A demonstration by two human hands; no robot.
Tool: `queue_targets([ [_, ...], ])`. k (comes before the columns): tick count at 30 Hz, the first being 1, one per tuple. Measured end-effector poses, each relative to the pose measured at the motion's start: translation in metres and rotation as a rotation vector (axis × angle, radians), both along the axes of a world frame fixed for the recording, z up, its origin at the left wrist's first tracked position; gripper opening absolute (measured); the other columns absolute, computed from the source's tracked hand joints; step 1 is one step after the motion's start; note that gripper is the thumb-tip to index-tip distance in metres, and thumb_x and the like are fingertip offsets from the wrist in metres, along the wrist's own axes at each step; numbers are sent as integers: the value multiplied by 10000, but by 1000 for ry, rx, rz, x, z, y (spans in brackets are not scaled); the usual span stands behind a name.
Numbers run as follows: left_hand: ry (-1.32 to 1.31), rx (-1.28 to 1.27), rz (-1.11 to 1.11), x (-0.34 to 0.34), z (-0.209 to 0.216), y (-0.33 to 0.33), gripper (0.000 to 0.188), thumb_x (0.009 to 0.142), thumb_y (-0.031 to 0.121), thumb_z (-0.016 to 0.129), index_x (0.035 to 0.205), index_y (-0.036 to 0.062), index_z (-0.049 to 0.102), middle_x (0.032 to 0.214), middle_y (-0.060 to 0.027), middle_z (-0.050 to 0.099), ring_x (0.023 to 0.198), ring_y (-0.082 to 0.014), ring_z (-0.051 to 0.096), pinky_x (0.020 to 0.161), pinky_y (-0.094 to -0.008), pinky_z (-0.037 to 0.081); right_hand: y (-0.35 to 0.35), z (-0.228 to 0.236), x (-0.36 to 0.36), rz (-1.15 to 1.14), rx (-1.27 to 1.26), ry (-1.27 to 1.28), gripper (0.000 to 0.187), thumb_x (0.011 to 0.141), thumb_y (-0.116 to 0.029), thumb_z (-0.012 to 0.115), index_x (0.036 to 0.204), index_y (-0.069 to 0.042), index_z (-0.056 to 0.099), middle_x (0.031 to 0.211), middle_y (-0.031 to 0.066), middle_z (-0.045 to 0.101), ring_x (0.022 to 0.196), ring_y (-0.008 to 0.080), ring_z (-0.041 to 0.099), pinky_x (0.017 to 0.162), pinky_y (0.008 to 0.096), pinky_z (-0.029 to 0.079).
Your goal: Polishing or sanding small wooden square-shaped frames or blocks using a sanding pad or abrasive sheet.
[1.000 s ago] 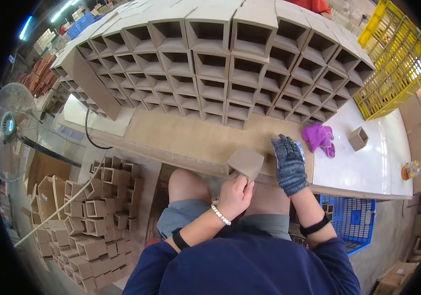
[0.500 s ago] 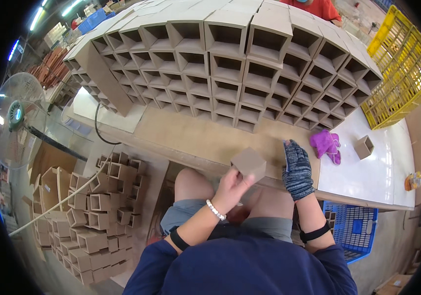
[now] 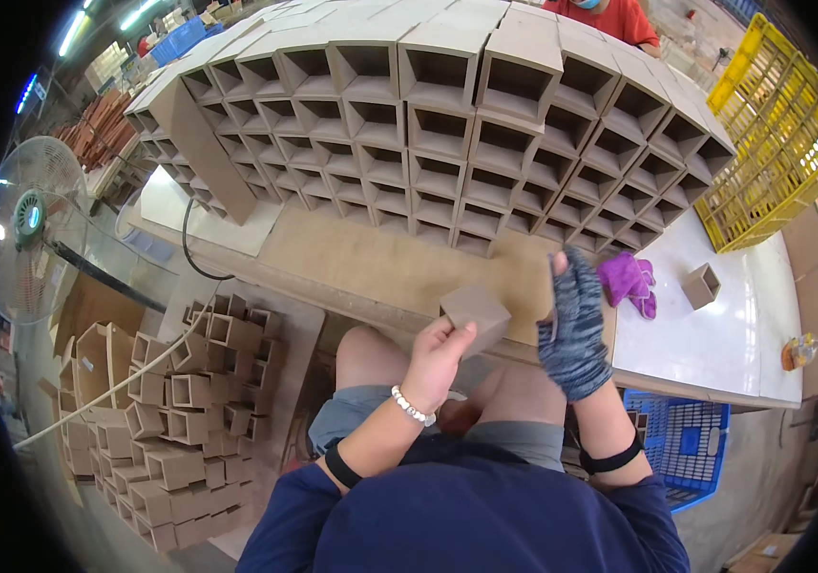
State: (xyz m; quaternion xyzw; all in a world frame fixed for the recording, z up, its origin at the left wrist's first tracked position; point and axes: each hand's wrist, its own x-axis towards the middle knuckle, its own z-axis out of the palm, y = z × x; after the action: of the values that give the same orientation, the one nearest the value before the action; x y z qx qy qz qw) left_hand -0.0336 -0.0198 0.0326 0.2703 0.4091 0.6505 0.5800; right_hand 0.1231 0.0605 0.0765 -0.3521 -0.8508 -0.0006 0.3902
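In my bare left hand (image 3: 433,358), which wears a white bead bracelet, is a small grey-brown square box (image 3: 478,315), gripped by its near corner above the table's front edge. My right hand (image 3: 576,325), in a dark grey knitted fingerless glove, is raised to the right of the box and apart from it. Its fingers point up and away, and I see nothing in them. Behind both hands rises a wall of stacked boxes (image 3: 409,162) of the same kind, their open ends toward me.
A purple cloth (image 3: 626,280), a single box (image 3: 701,285) and a bottle with yellow liquid (image 3: 803,351) stand to the right. Beyond leans a yellow crate (image 3: 776,134). A blue crate (image 3: 681,444) is below the table. Many boxes (image 3: 175,458) are heaped at left, near a fan (image 3: 37,220).
The box in my left hand has shifted slightly left and turned. My right hand has lifted and tilted, its fingers now nearer the stack.
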Motion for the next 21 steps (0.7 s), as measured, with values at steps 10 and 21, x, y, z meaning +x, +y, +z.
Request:
queue_targets([
  [10, -263, -144, 5, -6, 3, -1, 187, 900, 138, 462, 1040, 24, 509, 977, -41, 578, 884, -127, 559, 799, -264, 430, -30, -17, -23, 153, -122, -353, 434, 757, -58, 476, 1190, -29, 469, 1204, 184, 474, 1138, 332, 436, 1002, 448, 281],
  [21, 859, 187, 12, 5, -7, -5, 308, 789, 20, 541, 1089, -16, 482, 739, -153, 576, 627, -219, 583, 571, -290, 453, -12, 20, -18, 156, -59, -135, 464, 739, -107, 517, 1184, 10, 457, 1172, 201, 480, 1100, 340, 457, 991, 437, 301],
])
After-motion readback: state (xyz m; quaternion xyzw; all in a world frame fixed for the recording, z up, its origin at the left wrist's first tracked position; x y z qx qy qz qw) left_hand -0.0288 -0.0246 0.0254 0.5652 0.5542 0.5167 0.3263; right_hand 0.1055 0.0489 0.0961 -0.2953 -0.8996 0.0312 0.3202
